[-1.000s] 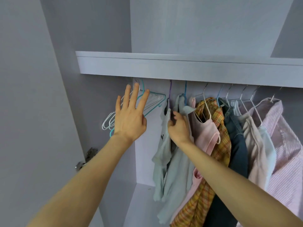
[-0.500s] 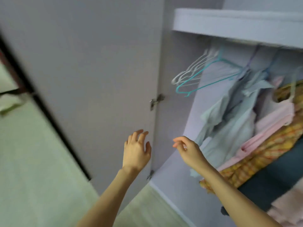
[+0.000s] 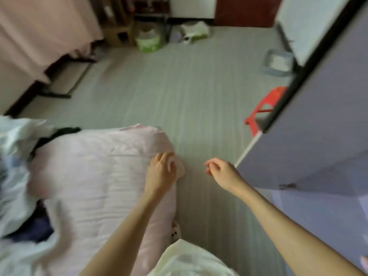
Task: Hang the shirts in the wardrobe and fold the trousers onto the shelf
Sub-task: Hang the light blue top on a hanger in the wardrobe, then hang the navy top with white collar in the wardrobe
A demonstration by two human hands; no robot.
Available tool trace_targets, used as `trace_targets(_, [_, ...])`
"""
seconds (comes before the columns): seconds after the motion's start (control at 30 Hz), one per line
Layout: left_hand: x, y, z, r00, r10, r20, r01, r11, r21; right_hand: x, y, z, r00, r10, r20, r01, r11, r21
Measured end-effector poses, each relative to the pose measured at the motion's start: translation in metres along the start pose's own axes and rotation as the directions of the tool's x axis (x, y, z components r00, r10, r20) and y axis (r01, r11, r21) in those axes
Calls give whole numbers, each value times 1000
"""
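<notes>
Since the view has swung from the wardrobe [image 3: 318, 126] to the bed [image 3: 89, 176], left hand [image 3: 161, 172] and right hand [image 3: 223, 172] hang relaxed, empty; likely fetching the next garment.

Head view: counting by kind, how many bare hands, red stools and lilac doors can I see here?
Bare hands: 2, the left hand and the right hand
Red stools: 1, the red stool
Lilac doors: 1, the lilac door
Total: 4
</notes>
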State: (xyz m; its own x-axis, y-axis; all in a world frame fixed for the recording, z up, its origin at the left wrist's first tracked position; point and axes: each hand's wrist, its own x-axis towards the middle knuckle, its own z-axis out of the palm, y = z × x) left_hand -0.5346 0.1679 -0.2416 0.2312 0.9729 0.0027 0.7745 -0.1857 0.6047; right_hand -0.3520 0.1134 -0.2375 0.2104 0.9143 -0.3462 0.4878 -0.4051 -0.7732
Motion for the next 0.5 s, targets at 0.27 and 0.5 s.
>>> trace_targets(0.27, [-48,-204,-91,800,-567,-194,544,823,-163,60,-101,198,911,-59,409,114,987,-110])
trace_targets(0.5, [-106,-368,-105,508,-858,-83,853,514,-93,94,-128,351,772,25,635,170,955,-244])
